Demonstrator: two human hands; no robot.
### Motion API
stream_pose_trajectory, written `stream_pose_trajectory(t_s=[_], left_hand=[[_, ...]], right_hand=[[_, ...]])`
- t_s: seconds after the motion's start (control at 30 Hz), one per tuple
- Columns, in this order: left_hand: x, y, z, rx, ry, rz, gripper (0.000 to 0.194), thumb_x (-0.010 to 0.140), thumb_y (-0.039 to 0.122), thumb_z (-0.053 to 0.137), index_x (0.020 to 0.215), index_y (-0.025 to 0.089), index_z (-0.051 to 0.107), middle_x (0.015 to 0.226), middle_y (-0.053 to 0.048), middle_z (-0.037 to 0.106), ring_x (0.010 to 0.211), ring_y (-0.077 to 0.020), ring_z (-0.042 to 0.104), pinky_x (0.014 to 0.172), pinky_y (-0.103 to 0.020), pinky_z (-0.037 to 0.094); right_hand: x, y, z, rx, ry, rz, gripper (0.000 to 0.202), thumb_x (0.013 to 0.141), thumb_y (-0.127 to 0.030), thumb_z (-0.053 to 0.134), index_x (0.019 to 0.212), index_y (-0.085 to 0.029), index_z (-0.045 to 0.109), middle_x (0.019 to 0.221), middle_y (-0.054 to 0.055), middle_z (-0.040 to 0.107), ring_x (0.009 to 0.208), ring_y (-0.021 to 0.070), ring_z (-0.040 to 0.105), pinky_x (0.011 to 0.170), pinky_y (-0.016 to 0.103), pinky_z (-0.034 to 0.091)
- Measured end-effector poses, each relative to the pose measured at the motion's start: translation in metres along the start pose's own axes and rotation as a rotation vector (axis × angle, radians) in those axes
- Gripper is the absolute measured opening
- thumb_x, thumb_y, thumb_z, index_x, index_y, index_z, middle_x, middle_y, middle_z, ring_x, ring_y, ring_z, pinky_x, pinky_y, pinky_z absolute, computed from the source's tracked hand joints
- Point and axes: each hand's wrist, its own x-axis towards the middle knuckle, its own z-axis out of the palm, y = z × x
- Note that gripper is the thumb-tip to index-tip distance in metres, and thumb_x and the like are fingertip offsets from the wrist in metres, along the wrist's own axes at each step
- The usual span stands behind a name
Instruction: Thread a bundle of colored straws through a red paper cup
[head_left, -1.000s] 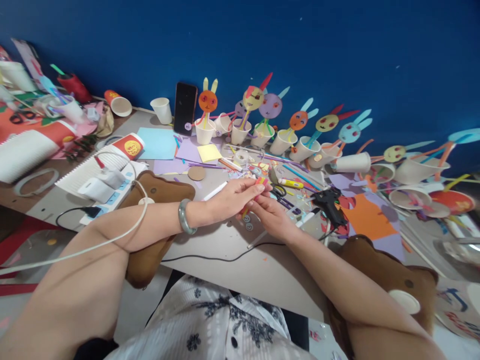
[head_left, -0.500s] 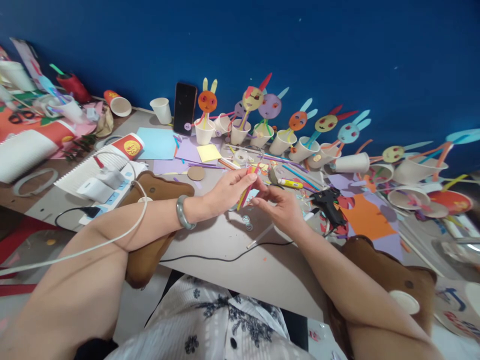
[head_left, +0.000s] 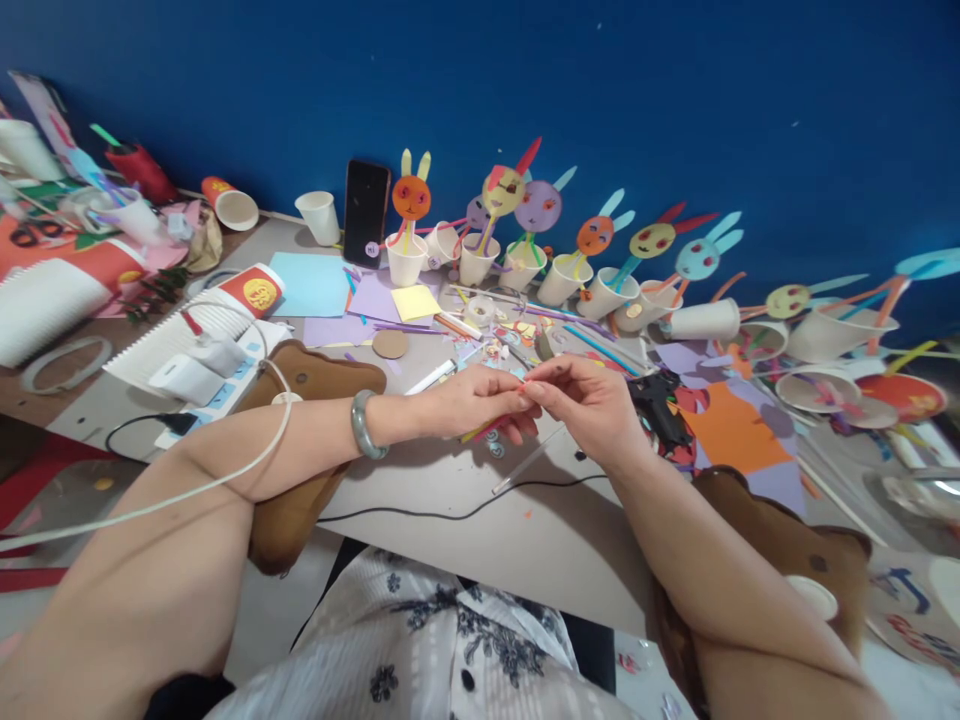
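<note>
My left hand (head_left: 484,400) is closed round a thin red and yellow strip piece (head_left: 480,430), which sticks out below its fingers. Its fingertips meet those of my right hand (head_left: 589,400), which pinches at the red end of something small between the two hands; the fingers hide most of it. Both hands are over the grey table (head_left: 427,500), near its middle. Small round stickers (head_left: 495,445) lie just beneath them. Beyond the hands stand paper cups (head_left: 407,262) holding paper rabbit heads on coloured stems.
A black glue gun (head_left: 664,412) and orange paper (head_left: 739,430) lie right of my right hand. A power strip (head_left: 217,395) with chargers is at left. A black cable (head_left: 450,517) crosses the table in front. A phone (head_left: 367,213) leans on the blue wall.
The red and yellow piece has swung down under my left hand, and both hands now meet at the fingertips. My right hand has moved slightly right and up. A white stick shows behind my left hand.
</note>
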Motion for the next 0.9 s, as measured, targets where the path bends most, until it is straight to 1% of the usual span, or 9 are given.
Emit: stream_pose_trajectory(t_s=[0.1, 0.23, 0.4, 0.5, 0.6, 0.7, 0.8, 0.87, 0.9], left_hand=[[0.0002, 0.0003, 0.0, 0.033, -0.003, -0.05, 0.027, 0.096, 0.036, 0.072, 0.093, 0.01, 0.065, 0.08, -0.006, 0.075, 0.066, -0.0113, 0.073, 0.064, -0.023, 0.057], [0.0006, -0.0002, 0.0001, 0.025, -0.064, -0.093, 0.024, 0.099, 0.036, 0.067, 0.097, 0.013, 0.062, 0.078, -0.002, 0.072, 0.063, -0.0094, 0.071, 0.06, -0.021, 0.054], [-0.0019, 0.0023, -0.0007, 0.036, -0.157, -0.069, 0.018, 0.096, 0.027, 0.07, 0.095, 0.014, 0.058, 0.081, 0.0, 0.069, 0.064, -0.0095, 0.071, 0.056, -0.02, 0.049], [-0.0028, 0.0028, -0.0026, 0.013, -0.216, -0.047, 0.013, 0.091, 0.016, 0.069, 0.097, 0.015, 0.057, 0.09, -0.002, 0.071, 0.07, -0.01, 0.072, 0.062, -0.022, 0.053], [-0.0019, 0.0017, -0.0046, 0.006, -0.265, -0.033, 0.015, 0.088, 0.009, 0.065, 0.099, 0.015, 0.056, 0.093, -0.003, 0.073, 0.072, -0.01, 0.072, 0.065, -0.023, 0.054], [-0.001, 0.0015, -0.0045, 0.015, -0.277, -0.038, 0.013, 0.09, 0.009, 0.061, 0.099, 0.016, 0.055, 0.09, -0.004, 0.073, 0.069, -0.0083, 0.068, 0.06, -0.021, 0.048], [-0.0014, 0.0041, -0.0017, 0.035, -0.258, -0.044, 0.007, 0.094, 0.011, 0.056, 0.099, 0.016, 0.054, 0.084, -0.002, 0.071, 0.063, -0.0059, 0.06, 0.058, -0.02, 0.043], [-0.0024, 0.0069, 0.0008, 0.09, -0.229, -0.055, 0.003, 0.1, 0.016, 0.052, 0.099, 0.016, 0.055, 0.079, 0.0, 0.067, 0.059, -0.0054, 0.054, 0.055, -0.02, 0.04], [-0.0032, 0.0084, 0.0021, 0.133, -0.209, -0.063, 0.008, 0.102, 0.02, 0.05, 0.098, 0.016, 0.055, 0.077, 0.001, 0.065, 0.057, -0.0054, 0.052, 0.053, -0.02, 0.038]], right_hand=[[-0.0002, -0.0022, -0.0015, 0.01, -0.035, -0.002, 0.044, 0.078, -0.061, 0.084, 0.077, -0.02, 0.07, 0.065, 0.001, 0.068, 0.055, 0.0123, 0.06, 0.053, 0.027, 0.053], [-0.0027, -0.0039, -0.0018, 0.007, -0.043, -0.012, 0.041, 0.081, -0.057, 0.084, 0.077, -0.019, 0.07, 0.066, 0.001, 0.068, 0.054, 0.0114, 0.06, 0.051, 0.026, 0.049], [-0.0044, -0.0045, -0.0018, 0.001, -0.039, -0.003, 0.041, 0.082, -0.058, 0.083, 0.079, -0.019, 0.069, 0.064, 0.0, 0.066, 0.05, 0.0112, 0.058, 0.049, 0.026, 0.047], [-0.0043, -0.0037, -0.0029, -0.047, -0.015, -0.023, 0.043, 0.081, -0.061, 0.082, 0.079, -0.02, 0.069, 0.066, 0.001, 0.068, 0.053, 0.0122, 0.06, 0.052, 0.027, 0.049], [-0.0047, -0.0045, -0.0035, -0.107, 0.007, -0.065, 0.045, 0.081, -0.064, 0.081, 0.078, -0.02, 0.07, 0.071, 0.003, 0.071, 0.059, 0.0143, 0.064, 0.057, 0.029, 0.053], [-0.0054, -0.0076, -0.0034, -0.109, -0.014, -0.069, 0.043, 0.082, -0.063, 0.08, 0.079, -0.021, 0.07, 0.069, 0.003, 0.071, 0.058, 0.0147, 0.064, 0.058, 0.03, 0.054], [-0.0057, -0.0101, -0.0028, -0.072, -0.047, -0.049, 0.042, 0.084, -0.06, 0.08, 0.08, -0.021, 0.069, 0.061, 0.001, 0.067, 0.051, 0.0136, 0.061, 0.054, 0.029, 0.052], [-0.0057, -0.0101, -0.0023, -0.054, -0.06, -0.037, 0.042, 0.085, -0.06, 0.079, 0.079, -0.02, 0.068, 0.06, 0.0, 0.066, 0.05, 0.0129, 0.06, 0.051, 0.028, 0.051], [-0.0058, -0.0095, -0.0019, -0.053, -0.056, -0.038, 0.042, 0.084, -0.06, 0.08, 0.079, -0.02, 0.068, 0.062, 0.001, 0.067, 0.05, 0.0126, 0.06, 0.051, 0.028, 0.05]])
